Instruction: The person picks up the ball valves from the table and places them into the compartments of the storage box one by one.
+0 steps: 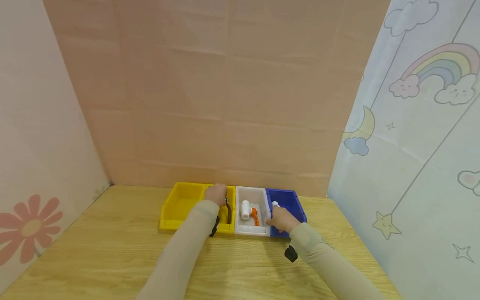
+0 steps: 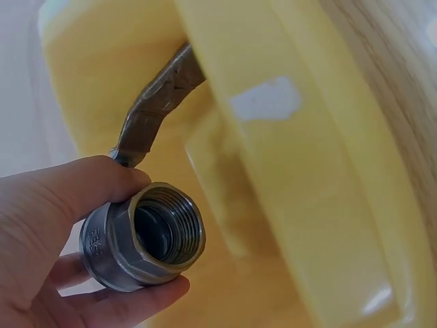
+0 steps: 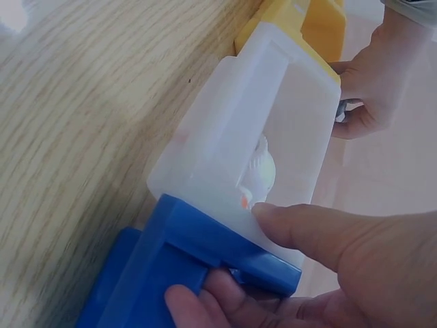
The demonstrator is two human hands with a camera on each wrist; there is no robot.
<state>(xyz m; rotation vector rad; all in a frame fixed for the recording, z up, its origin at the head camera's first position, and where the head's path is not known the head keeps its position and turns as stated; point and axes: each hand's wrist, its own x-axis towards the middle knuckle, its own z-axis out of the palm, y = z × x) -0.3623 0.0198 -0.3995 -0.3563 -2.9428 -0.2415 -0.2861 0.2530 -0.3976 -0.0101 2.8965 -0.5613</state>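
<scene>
A metal ball valve with a threaded opening is in my left hand, thumb on one side and fingers round the other. Its brown-wrapped lever reaches down into the narrower yellow bin. My right hand is at the wall between the white bin and the blue bin. In the right wrist view its thumb lies over the white bin's side and its fingers are on the blue side. No object shows between them. A white piece shows just beyond that hand.
The white bin holds a white plastic valve with an orange handle. A second yellow bin is at the left of the row. The bins stand on a wooden table before a brown paper backdrop.
</scene>
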